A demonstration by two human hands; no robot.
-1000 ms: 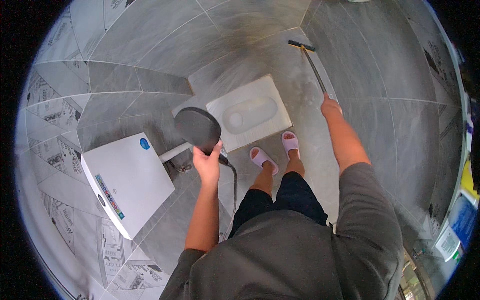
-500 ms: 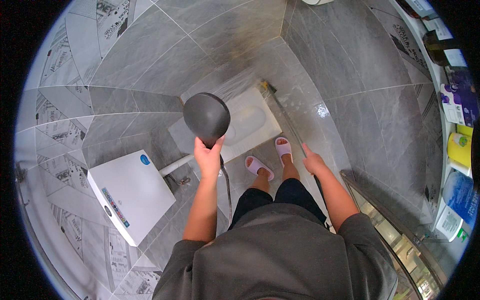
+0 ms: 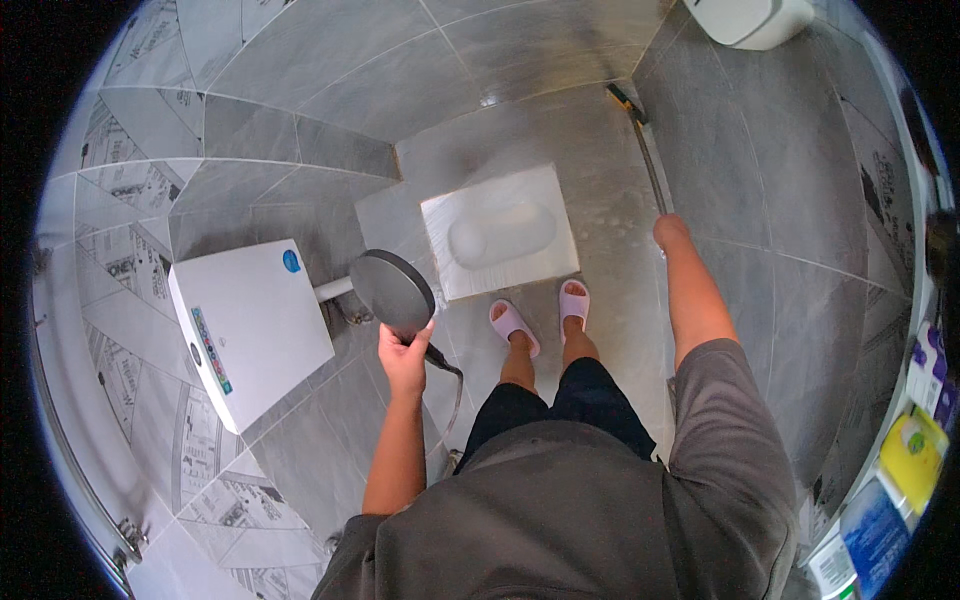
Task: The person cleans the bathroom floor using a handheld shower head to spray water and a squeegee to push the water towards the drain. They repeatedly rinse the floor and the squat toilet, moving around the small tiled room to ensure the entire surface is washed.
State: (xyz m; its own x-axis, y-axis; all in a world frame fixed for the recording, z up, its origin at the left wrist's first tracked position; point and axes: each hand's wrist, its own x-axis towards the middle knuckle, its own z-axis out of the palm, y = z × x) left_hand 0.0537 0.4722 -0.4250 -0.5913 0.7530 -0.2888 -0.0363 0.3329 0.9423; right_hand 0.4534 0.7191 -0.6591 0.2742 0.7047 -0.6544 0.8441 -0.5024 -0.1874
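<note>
My left hand is closed round the handle of a dark grey shower head, held up to the left of the squat toilet. From its handle hangs a thin hose. With my right arm stretched forward, my right hand grips the long handle of a floor brush. The brush's yellow and black head is on the grey floor at the far right corner, by the foot of the walls. The white toilet pan lies in front of my feet.
A white cistern with a white pipe stands at left. Pink sandals are on my feet. A white container is at the upper right. Along the right edge are a yellow package and a blue one.
The brush has moved from beside the toilet pan to the far right corner, my right arm reaching farther out. The shower head has come lower and left, and its fan of spray no longer shows clearly.
</note>
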